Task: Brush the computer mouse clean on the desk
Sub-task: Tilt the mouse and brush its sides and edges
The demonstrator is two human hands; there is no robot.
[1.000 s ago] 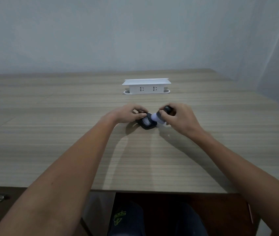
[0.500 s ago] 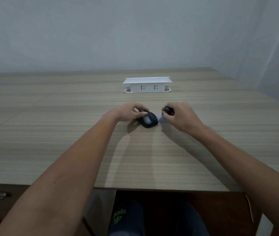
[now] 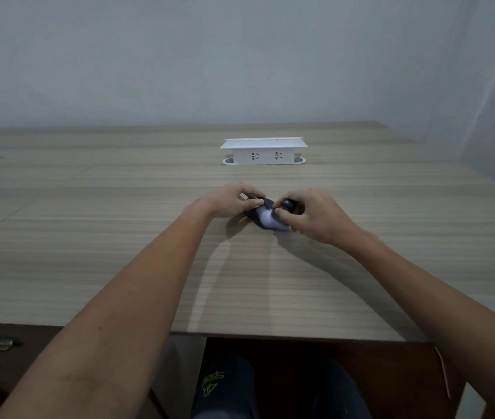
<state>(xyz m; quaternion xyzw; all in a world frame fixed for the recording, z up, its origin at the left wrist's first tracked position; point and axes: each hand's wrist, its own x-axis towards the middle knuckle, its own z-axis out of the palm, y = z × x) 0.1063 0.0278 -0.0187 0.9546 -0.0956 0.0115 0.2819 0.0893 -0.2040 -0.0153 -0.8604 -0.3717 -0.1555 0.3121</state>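
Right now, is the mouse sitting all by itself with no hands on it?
No, the left hand pinches the black mouse while the right hand sweeps a brush over it.

The mouse (image 3: 259,213) lies on the desk (image 3: 89,237), about midway between its near edge and the socket box (image 3: 263,152), which stands behind it toward the wall (image 3: 240,55). The left hand (image 3: 230,199) is on the mouse's left side, touching it. The right hand (image 3: 315,214) is just right of the mouse and holds the brush (image 3: 273,217), whose head rests on top of the mouse. The person's knees (image 3: 225,388) are below the desk's near edge.
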